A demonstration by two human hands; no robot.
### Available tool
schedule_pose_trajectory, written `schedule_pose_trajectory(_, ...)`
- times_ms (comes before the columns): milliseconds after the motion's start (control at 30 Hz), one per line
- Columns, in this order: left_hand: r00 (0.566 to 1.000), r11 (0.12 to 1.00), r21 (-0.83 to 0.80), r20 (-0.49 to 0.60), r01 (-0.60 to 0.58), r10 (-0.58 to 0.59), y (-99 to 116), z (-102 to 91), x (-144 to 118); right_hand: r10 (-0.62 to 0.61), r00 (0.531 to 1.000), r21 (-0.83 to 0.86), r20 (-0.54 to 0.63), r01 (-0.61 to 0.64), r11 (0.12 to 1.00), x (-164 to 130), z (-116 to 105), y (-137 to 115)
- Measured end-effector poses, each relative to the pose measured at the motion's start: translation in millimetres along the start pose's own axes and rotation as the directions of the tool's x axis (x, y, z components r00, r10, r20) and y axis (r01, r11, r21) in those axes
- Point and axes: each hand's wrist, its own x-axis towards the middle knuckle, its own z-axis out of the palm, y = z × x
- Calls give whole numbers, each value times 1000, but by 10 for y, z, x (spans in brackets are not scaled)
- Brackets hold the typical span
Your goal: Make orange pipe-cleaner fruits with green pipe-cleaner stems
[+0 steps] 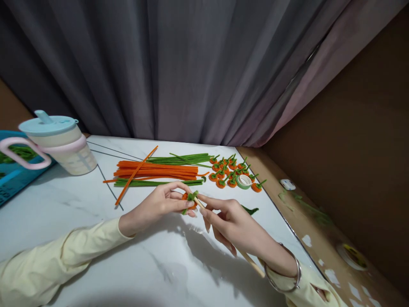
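My left hand (166, 204) pinches a small orange pipe-cleaner pumpkin with a green top (192, 195) above the table. In my right hand (231, 221) is a thin wooden stick (254, 263), held like a pencil, its tip touching the green top. Just beyond the hands lie a bundle of orange pipe cleaners (156, 169) and green pipe cleaners (182, 159). One orange strip (136, 177) lies across the bundle. Several finished orange pumpkins with green stems (220, 183) sit at the back right. Part of a dark green piece (251, 210) shows behind my right hand.
A tumbler with a blue lid and pink handle (75, 149) stands at the left, beside a blue basket (12, 187) with green contents. Rolls of tape (244, 181) rest among the pumpkins. Paper scraps (332, 276) and another roll (353, 257) lie right of the table edge.
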Motion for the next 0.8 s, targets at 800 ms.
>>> schedule_pose_trajectory(800, 988, 967, 254, -146, -11, 50, 19, 157, -73, -268, 955, -784, 126, 261, 563, -117, 44, -193)
